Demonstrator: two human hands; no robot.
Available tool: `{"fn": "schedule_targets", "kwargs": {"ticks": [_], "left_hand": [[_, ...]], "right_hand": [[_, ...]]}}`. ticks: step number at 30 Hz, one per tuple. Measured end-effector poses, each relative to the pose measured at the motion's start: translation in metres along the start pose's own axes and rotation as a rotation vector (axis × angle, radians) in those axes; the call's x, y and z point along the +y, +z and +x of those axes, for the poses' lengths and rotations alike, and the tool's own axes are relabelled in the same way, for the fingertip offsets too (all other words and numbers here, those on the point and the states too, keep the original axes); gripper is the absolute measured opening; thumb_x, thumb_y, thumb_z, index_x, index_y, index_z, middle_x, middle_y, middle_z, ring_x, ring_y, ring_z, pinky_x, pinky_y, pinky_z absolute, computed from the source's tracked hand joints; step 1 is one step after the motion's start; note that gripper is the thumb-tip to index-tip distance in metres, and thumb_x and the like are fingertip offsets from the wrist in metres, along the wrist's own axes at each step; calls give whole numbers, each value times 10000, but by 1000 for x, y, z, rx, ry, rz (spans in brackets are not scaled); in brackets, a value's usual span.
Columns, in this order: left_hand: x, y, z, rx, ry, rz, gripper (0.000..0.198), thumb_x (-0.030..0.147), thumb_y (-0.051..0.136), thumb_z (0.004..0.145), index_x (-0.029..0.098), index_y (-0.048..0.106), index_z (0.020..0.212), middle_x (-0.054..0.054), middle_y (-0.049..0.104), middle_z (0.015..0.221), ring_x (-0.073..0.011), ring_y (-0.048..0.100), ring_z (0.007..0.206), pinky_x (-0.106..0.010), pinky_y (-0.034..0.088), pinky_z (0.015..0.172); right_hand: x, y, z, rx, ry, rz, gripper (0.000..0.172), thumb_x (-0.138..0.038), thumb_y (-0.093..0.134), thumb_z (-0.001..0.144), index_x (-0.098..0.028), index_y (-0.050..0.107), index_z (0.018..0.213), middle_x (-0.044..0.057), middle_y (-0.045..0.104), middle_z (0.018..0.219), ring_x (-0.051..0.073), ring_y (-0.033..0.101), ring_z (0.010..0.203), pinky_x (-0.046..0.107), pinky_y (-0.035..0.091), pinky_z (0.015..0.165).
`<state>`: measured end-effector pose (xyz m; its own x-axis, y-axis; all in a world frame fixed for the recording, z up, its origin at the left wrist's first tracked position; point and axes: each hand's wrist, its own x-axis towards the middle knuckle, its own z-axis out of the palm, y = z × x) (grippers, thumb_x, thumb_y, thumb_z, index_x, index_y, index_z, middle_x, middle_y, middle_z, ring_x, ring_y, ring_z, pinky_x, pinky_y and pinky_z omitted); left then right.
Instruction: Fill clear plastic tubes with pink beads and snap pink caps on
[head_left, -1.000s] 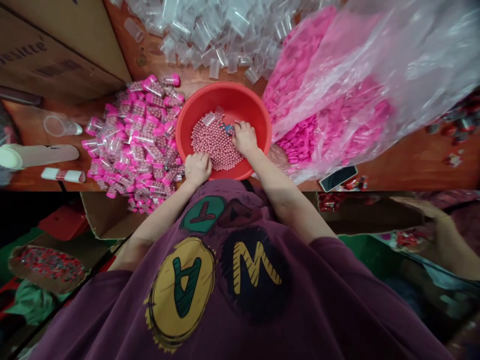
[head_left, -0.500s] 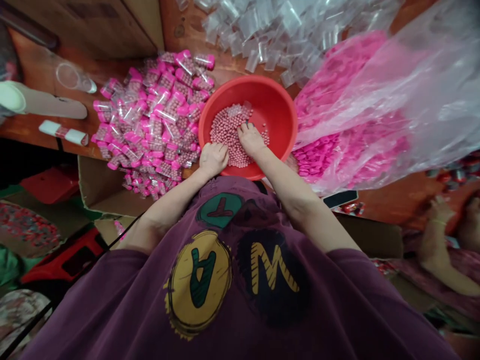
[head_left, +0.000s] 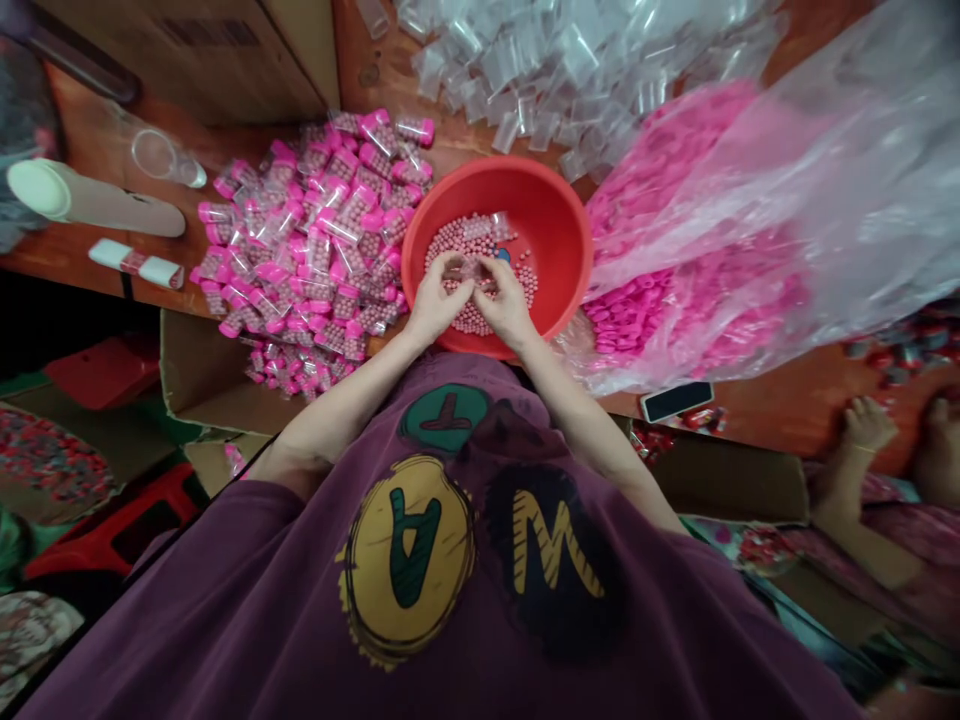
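Note:
Over the red basin (head_left: 574, 285), my left hand (head_left: 436, 298) and my right hand (head_left: 508, 300) meet fingertip to fingertip. Both are closed in a pinch around a small clear container (head_left: 471, 268), mostly covered by the fingers; whether a cap is on it I cannot make out. Pink beads (head_left: 450, 236) lie below the hands, heaped toward the basin's left side. Another clear container (head_left: 499, 224) rests on these beads at the far side. A small blue object (head_left: 503, 256) shows just beyond my right fingertips.
Left of the basin is a heap of pink-capped, bead-filled containers (head_left: 322, 240). Clear containers (head_left: 517, 60) are piled behind it. At right, a plastic bag (head_left: 847, 230) spills pink caps (head_left: 634, 310). A phone (head_left: 677, 401) lies near the edge. Another person's hand (head_left: 868, 425) is far right.
My left hand has moved from the basin's near rim inward over the beads. My right hand has lifted from the beads, and the two now meet around the container. The blue object has become visible.

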<state>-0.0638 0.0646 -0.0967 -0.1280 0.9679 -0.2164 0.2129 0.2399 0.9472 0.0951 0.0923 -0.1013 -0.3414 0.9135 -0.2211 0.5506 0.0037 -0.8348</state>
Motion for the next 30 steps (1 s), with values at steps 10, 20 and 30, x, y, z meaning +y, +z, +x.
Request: {"fn": "schedule_targets", "kwargs": {"ticks": [10, 20, 30], "left_hand": [[10, 9, 29, -298, -230, -284, 251, 233, 703, 1066, 200, 656, 1310, -43, 802, 1019, -169, 808, 808, -332, 681, 772], [-13, 11, 4, -228, -205, 177, 577, 33, 715, 849, 155, 630, 1406, -75, 814, 1027, -211, 784, 885, -381, 658, 898], [-16, -33, -52, 84, -79, 391, 244, 225, 626, 985, 189, 763, 1184, -64, 818, 947, -224, 757, 858, -366, 620, 877]], "right_hand": [[-11, -50, -29, 76, 16, -106, 597, -355, 417, 1127, -256, 398, 1716, 170, 593, 1627, 311, 652, 1386, 611, 575, 1207], [-3, -38, -35, -314, -50, -523, 480, -204, 497, 1060, -85, 669, 1492, 252, 657, 1496, 404, 593, 1403, 637, 502, 1262], [61, -45, 54, 14, 234, -609, 585, -207, 189, 1175, -1, 733, 1245, 292, 623, 1443, 466, 591, 1430, 751, 517, 1159]]}}
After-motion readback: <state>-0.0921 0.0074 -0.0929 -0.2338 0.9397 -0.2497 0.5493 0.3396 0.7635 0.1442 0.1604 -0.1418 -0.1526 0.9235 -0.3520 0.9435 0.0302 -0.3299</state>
